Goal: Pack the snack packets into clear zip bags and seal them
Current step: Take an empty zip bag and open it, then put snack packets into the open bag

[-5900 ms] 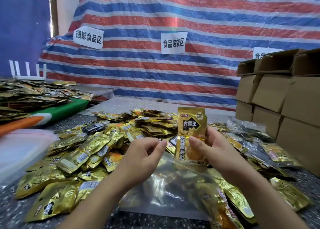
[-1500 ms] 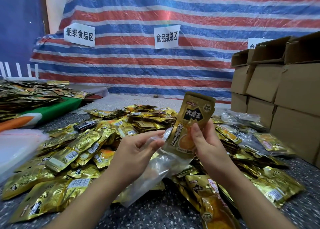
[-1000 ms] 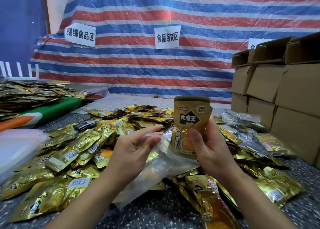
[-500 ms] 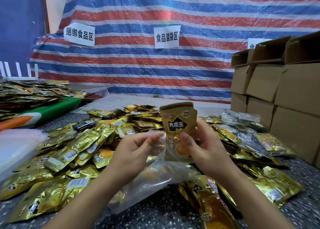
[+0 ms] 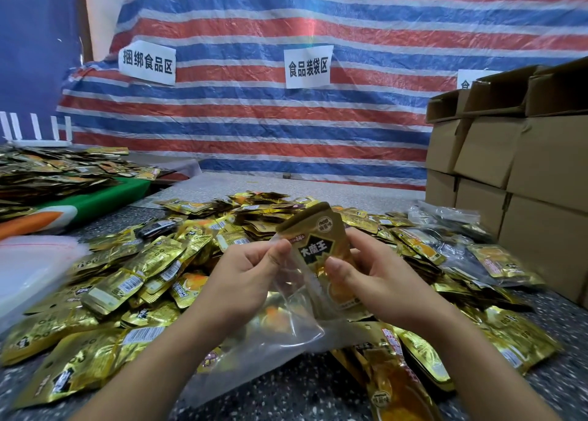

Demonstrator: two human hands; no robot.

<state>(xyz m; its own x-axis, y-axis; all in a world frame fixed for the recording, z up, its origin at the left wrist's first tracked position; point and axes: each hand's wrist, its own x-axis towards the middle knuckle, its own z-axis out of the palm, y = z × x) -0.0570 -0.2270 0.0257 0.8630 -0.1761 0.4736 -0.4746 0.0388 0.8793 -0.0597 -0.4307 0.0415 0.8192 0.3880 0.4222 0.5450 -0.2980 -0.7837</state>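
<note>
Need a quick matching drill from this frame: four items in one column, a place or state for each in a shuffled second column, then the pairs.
Column one:
1. gold snack packet
2. clear zip bag
3. cardboard boxes
4. white paper signs

Column two:
A. stacked at the right edge of the table
B. stuck on the striped tarp behind
C. gripped by the right hand, lower end in the bag mouth
D. its mouth pinched by the left hand

Pairs: 1-C, 2-D, 3-A, 4-B
</note>
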